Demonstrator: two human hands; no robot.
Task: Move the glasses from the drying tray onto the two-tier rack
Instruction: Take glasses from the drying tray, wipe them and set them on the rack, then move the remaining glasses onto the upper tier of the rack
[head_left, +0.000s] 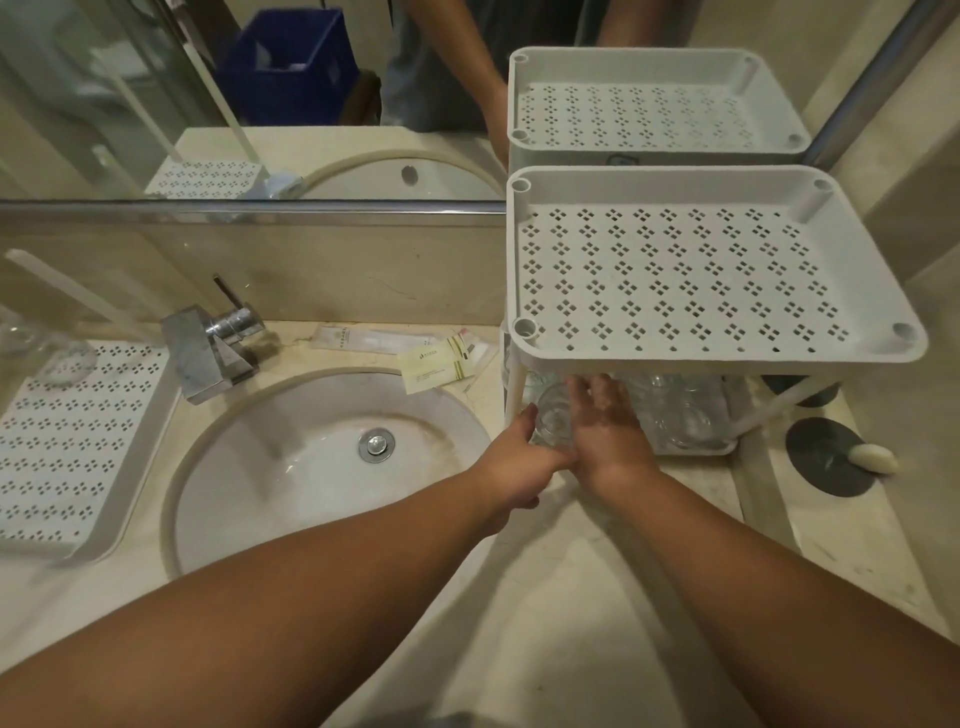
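A clear glass (555, 422) sits at the front left corner of the lower tier of the white two-tier rack (727, 353). My left hand (519, 457) cups its left side and my right hand (605, 421) cups its right side, so both hands grip it. More clear glasses (675, 410) stand on the lower tier behind it, under the perforated top tier, which holds nothing. The white perforated drying tray (78, 441) lies at the far left, with one clear glass (67, 358) near its back edge.
A round sink (322, 457) with a chrome faucet (213, 348) lies between tray and rack. Small packets (436, 358) lie on the counter behind the sink. A dark round dish (826, 457) with a soap bar sits right of the rack. A mirror lines the back wall.
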